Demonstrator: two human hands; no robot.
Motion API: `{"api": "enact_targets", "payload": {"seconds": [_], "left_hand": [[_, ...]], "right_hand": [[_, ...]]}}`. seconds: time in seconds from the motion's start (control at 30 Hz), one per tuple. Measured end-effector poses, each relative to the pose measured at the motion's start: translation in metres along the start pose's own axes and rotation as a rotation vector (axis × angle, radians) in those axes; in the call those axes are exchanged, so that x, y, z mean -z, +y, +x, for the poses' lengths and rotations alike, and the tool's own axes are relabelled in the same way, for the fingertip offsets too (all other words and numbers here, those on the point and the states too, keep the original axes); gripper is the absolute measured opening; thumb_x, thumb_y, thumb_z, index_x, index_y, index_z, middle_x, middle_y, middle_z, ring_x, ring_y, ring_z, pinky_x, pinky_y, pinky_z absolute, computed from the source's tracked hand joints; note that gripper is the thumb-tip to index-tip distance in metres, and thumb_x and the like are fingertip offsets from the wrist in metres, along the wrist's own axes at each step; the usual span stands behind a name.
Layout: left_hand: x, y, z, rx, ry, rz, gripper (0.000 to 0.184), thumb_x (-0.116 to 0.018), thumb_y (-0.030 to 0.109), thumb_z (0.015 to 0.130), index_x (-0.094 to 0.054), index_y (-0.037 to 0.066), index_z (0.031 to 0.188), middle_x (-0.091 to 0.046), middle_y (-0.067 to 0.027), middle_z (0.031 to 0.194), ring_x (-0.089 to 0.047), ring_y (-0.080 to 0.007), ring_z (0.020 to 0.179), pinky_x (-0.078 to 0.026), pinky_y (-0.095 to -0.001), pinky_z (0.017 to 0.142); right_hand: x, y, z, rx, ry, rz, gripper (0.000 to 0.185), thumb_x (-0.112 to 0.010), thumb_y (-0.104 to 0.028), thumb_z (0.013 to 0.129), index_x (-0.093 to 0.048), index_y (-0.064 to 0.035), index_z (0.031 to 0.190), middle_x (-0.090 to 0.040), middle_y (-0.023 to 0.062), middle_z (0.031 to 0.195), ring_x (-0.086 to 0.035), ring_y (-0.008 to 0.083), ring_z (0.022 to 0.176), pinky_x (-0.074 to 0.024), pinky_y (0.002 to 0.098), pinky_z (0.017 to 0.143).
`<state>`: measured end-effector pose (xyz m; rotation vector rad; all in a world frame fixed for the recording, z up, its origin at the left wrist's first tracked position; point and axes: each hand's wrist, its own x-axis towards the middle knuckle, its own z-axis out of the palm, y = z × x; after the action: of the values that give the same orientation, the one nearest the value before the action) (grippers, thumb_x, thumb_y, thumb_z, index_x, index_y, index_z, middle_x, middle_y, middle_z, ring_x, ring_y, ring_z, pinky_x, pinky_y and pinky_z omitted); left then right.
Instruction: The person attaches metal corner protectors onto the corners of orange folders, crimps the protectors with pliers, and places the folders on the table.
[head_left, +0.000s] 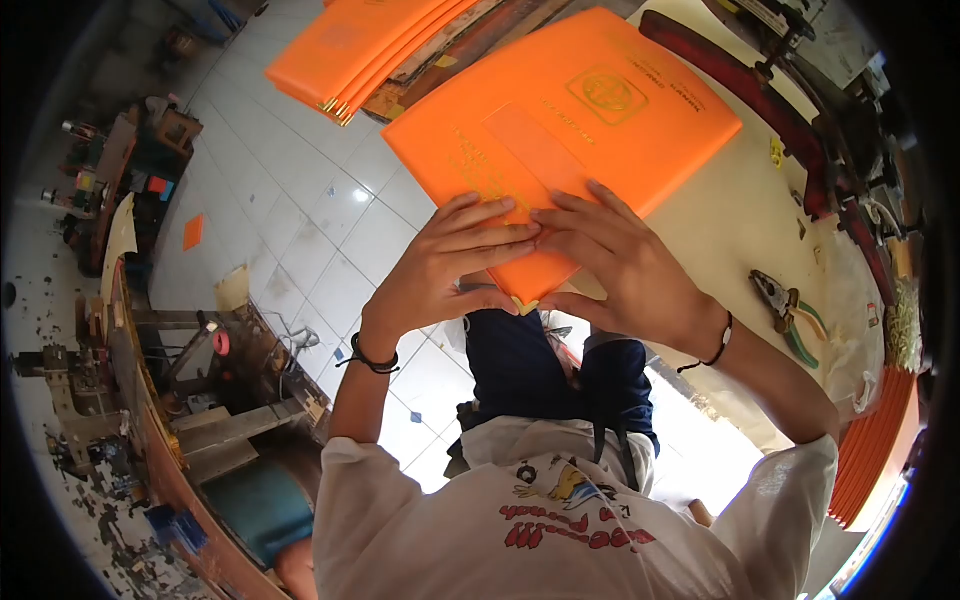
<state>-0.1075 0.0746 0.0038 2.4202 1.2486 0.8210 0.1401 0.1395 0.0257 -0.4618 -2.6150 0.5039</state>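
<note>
A large orange folder (620, 140) with gold lettering and a round gold emblem lies tilted before me, one corner pointing toward my body. That near corner carries a small gold corner piece (524, 306). My left hand (450, 260) grips the folder from the left, fingers laid over the cover and thumb by the corner piece. From the right, my right hand (625, 260) holds it the same way, its thumb on the other side of that corner. The fingertips of both hands nearly meet on the cover. The folder's underside is hidden.
A stack of orange folders (360, 50) with gold corners sits at upper left. On the pale tabletop (690, 230) to the right lie pliers (790, 315) with green handles. A dark red metal bar (740, 85) stands behind. Cluttered benches line the left, beyond the tiled floor (300, 200).
</note>
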Motion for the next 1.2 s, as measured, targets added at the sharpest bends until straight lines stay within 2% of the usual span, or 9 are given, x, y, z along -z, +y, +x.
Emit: {"api": "enact_targets", "payload": {"seconds": [0.27,0.37,0.47,0.67,0.77,1.07,1.17,1.2], "left_hand": [[-0.008,-0.012,-0.005,-0.100,0.087,0.047,0.063,-0.072,0.053,0.067,-0.071,0.013,0.115,-0.067,-0.0018,0.122,-0.053,-0.0245,0.126,-0.037,-0.0450,0.107],[-0.006,-0.009,-0.002,-0.074,0.123,0.018,0.065,-0.073,0.052,0.066,-0.068,0.015,0.119,-0.065,0.0015,0.126,-0.053,-0.0210,0.125,-0.036,-0.0431,0.108],[-0.008,-0.009,0.003,-0.088,0.122,0.048,0.068,-0.070,0.059,0.065,-0.072,0.009,0.111,-0.067,-0.0033,0.121,-0.056,-0.0242,0.121,-0.037,-0.0441,0.104],[-0.018,-0.013,0.006,-0.095,0.146,0.043,0.066,-0.070,0.061,0.066,-0.073,0.010,0.107,-0.069,-0.0009,0.116,-0.058,-0.0218,0.118,-0.037,-0.0416,0.104],[-0.022,-0.015,0.005,-0.092,0.162,0.000,0.063,-0.071,0.057,0.068,-0.070,0.013,0.113,-0.067,0.0018,0.119,-0.056,-0.0184,0.119,-0.035,-0.0406,0.104],[-0.028,-0.018,0.004,-0.094,0.181,-0.026,0.058,-0.073,0.055,0.067,-0.070,0.013,0.107,-0.068,0.0029,0.116,-0.057,-0.0184,0.115,-0.036,-0.0373,0.096],[-0.028,-0.020,0.003,-0.113,0.180,0.027,0.061,-0.071,0.061,0.068,-0.074,0.010,0.101,-0.071,-0.0014,0.112,-0.058,-0.0207,0.111,-0.037,-0.0365,0.096],[-0.026,-0.019,0.004,-0.097,0.164,0.018,0.060,-0.073,0.058,0.066,-0.074,0.010,0.102,-0.070,-0.0012,0.113,-0.058,-0.0206,0.112,-0.036,-0.0364,0.096]], "right_hand": [[0.000,0.006,0.009,0.020,0.016,0.049,0.055,-0.076,-0.039,0.079,-0.058,-0.0049,0.119,-0.059,0.0123,0.128,-0.049,0.0313,0.128,-0.0297,0.0519,0.113],[0.007,0.006,0.014,0.016,0.016,0.030,0.058,-0.076,-0.042,0.078,-0.058,-0.0052,0.119,-0.058,0.0119,0.131,-0.050,0.0310,0.128,-0.0289,0.0522,0.114],[0.009,0.013,0.014,0.010,-0.019,0.055,0.060,-0.077,-0.044,0.076,-0.058,-0.0055,0.119,-0.056,0.0117,0.134,-0.048,0.0302,0.130,-0.0279,0.0527,0.114],[0.007,0.021,0.011,0.021,-0.025,0.060,0.057,-0.077,-0.038,0.076,-0.058,-0.0044,0.118,-0.055,0.0118,0.135,-0.046,0.0291,0.132,-0.0280,0.0533,0.114],[0.006,0.020,0.011,0.013,-0.043,0.060,0.055,-0.077,-0.035,0.075,-0.058,-0.0042,0.117,-0.055,0.0118,0.135,-0.046,0.0291,0.132,-0.0282,0.0538,0.114],[0.005,0.021,0.012,0.007,-0.092,0.035,0.056,-0.076,-0.038,0.074,-0.058,-0.0041,0.115,-0.056,0.0127,0.133,-0.048,0.0301,0.131,-0.0282,0.0558,0.113],[0.003,0.022,0.011,0.021,-0.093,0.024,0.058,-0.077,-0.037,0.073,-0.058,-0.0038,0.117,-0.054,0.0132,0.135,-0.046,0.0306,0.132,-0.0272,0.0561,0.113],[0.004,0.023,0.011,0.012,-0.099,0.048,0.059,-0.077,-0.036,0.073,-0.057,-0.0038,0.118,-0.054,0.0133,0.135,-0.045,0.0306,0.133,-0.0268,0.0560,0.113]]}}
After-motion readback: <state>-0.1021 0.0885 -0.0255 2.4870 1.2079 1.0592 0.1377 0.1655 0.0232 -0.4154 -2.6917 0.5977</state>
